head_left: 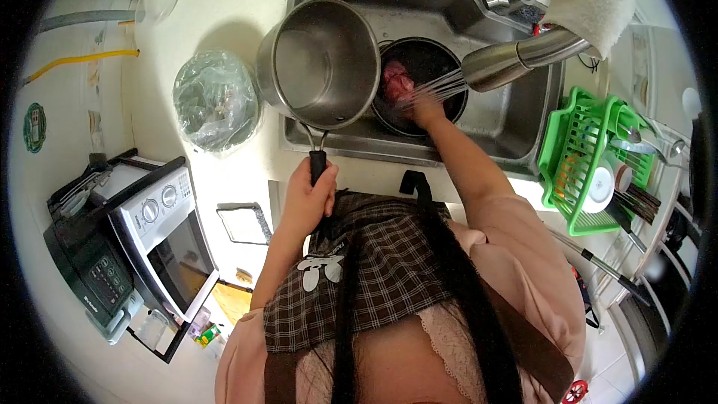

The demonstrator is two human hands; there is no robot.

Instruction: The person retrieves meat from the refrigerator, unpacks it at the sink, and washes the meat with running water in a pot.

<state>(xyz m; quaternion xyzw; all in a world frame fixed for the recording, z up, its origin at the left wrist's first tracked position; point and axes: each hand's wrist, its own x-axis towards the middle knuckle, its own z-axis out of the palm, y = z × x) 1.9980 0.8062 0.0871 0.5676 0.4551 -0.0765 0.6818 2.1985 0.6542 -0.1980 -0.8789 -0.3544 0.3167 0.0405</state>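
My left hand (307, 198) is wrapped round the black handle of a steel saucepan (325, 63). The saucepan is tilted toward me at the sink's left edge, and its inside looks bare. In the steel sink (505, 120) sits a round black pan (426, 51). Over that pan my right hand (426, 110) is closed on a piece of raw red meat (396, 81). Water (446, 87) sprays from the faucet (493, 67) across the meat and my fingers, partly hiding them.
A bowl lined with a clear plastic bag (217, 101) stands left of the saucepan. To the right of the sink is a green dish rack (572, 172) with dishes. A white cloth (598, 4) covers part of the faucet. A microwave (168, 232) stands at lower left.
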